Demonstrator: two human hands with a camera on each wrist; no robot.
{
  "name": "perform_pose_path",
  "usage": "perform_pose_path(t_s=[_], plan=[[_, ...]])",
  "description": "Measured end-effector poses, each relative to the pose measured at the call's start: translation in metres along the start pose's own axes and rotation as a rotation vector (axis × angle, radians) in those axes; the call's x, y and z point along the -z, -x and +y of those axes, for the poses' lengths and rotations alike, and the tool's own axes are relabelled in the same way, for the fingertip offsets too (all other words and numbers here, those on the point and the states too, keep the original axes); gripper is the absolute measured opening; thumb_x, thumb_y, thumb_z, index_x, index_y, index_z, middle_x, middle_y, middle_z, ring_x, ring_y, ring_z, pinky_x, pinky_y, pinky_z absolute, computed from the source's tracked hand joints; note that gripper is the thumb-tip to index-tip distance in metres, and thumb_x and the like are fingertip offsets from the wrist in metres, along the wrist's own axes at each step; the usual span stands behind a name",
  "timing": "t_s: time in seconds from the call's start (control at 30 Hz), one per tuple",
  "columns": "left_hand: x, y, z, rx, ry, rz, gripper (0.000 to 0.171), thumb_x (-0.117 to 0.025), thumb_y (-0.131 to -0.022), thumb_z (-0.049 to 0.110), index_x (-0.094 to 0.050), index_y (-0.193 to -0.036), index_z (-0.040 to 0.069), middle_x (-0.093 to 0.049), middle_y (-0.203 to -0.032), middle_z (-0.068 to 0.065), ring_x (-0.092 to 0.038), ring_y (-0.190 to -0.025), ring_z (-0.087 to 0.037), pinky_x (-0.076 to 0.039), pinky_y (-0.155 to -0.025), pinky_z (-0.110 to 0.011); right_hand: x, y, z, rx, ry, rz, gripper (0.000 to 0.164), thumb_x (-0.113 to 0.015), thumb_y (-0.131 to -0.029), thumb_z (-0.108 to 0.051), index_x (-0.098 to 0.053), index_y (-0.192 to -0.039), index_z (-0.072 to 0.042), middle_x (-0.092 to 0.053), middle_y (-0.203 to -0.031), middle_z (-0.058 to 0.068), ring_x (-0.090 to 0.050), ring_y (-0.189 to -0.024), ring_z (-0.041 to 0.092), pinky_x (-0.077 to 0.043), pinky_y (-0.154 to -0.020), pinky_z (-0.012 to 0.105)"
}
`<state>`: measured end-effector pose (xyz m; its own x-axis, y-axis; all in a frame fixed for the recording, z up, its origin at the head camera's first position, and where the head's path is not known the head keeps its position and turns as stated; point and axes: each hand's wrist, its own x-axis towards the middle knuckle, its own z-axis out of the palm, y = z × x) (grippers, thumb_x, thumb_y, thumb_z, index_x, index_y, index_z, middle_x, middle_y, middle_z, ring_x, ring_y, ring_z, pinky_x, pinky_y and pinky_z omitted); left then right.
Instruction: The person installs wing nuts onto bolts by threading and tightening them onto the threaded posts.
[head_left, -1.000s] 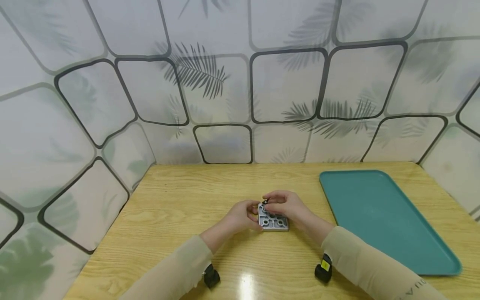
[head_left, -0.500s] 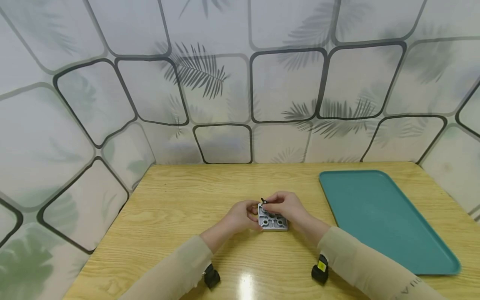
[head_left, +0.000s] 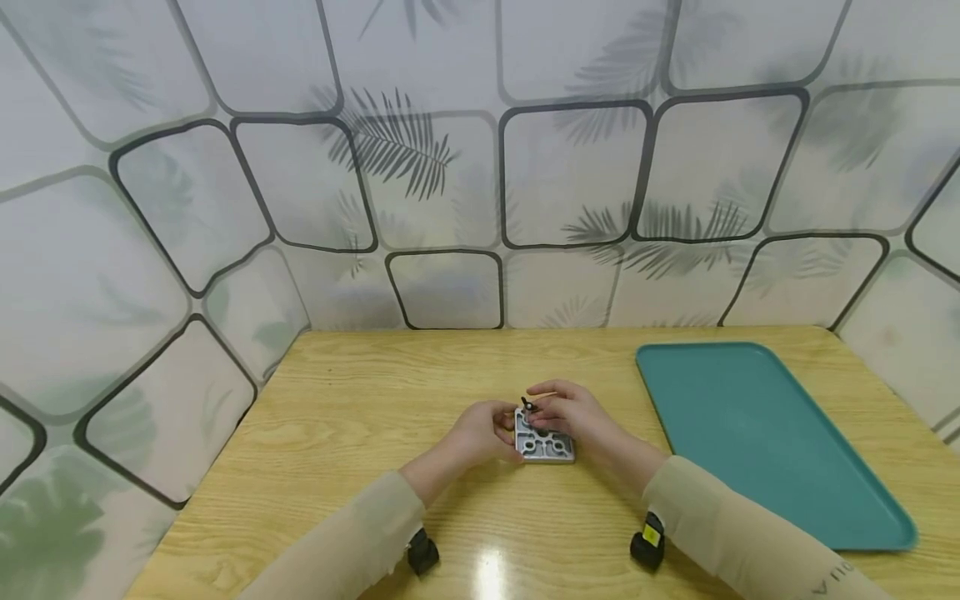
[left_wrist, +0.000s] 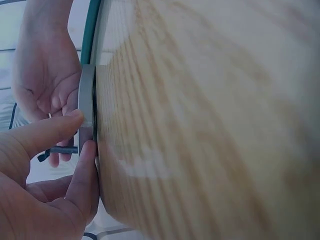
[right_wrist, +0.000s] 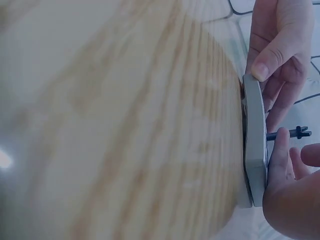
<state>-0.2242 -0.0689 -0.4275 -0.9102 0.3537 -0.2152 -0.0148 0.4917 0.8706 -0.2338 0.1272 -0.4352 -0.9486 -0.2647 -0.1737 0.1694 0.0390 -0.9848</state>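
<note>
A square silver-grey metal plate (head_left: 545, 447) with recesses and round holes lies flat on the wooden table. My left hand (head_left: 477, 432) holds its left edge, thumb and fingers pinching it in the left wrist view. From the plate's far left corner a black wing-headed screw (right_wrist: 295, 133) stands up, much of its threaded shank showing above the plate. My right hand (head_left: 577, 414) is over the far right part of the plate, beside the screw. Its fingers are spread loosely, and one fingertip (right_wrist: 281, 136) is right at the shank in the right wrist view.
A teal tray (head_left: 765, 442) lies on the table (head_left: 360, 383) to the right of my right arm. A patterned curtain (head_left: 442, 183) stands behind the table and along its left side. Each wrist carries a small black camera (head_left: 647, 543).
My right fingers, earlier closed about the screw's head, have loosened and spread away from it. The black head now shows more fully. The left hand and plate stay almost in place.
</note>
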Motion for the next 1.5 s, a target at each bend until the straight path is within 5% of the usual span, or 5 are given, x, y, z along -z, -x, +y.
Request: perform_pose_path(t_s=[0.3,0.77,1.5], plan=[[-0.0009,0.002,0.0021,-0.005,-0.056,0.03,0.075,-0.09,-0.074,-0.01,-0.06,-0.142,-0.009,-0.071,-0.108,-0.012,-0.068,-0.091,-0.017,-0.061,-0.082,-0.03,-0.0033,0.0019,0.0001,0.006,0.008,-0.01,0.038,-0.047,-0.108,0.0,-0.054,-0.141,0.018,-0.066,-0.126,0.019,-0.067,-0.086,0.003,-0.06,-0.08,0.016],[-0.0006,0.0017,-0.0014,-0.024,0.004,0.044,0.068,-0.089,-0.074,-0.011,-0.063,-0.137,-0.012,-0.073,-0.109,-0.014,-0.069,-0.09,-0.015,-0.061,-0.083,-0.028,-0.0034,0.0034,-0.0022,-0.003,0.036,-0.004,0.037,-0.052,-0.107,0.003,-0.057,-0.141,0.017,-0.06,-0.145,0.032,-0.069,-0.089,-0.001,-0.06,-0.081,0.016],[0.0048,-0.0025,-0.0019,-0.025,-0.007,-0.023,0.076,-0.089,-0.075,-0.011,-0.057,-0.143,-0.011,-0.07,-0.113,-0.015,-0.068,-0.094,-0.016,-0.061,-0.087,-0.028,-0.0024,0.001,0.003,0.018,0.036,0.023,0.029,-0.062,-0.103,0.002,-0.063,-0.128,0.016,-0.076,-0.113,0.009,-0.068,-0.085,0.001,-0.059,-0.078,0.016]])
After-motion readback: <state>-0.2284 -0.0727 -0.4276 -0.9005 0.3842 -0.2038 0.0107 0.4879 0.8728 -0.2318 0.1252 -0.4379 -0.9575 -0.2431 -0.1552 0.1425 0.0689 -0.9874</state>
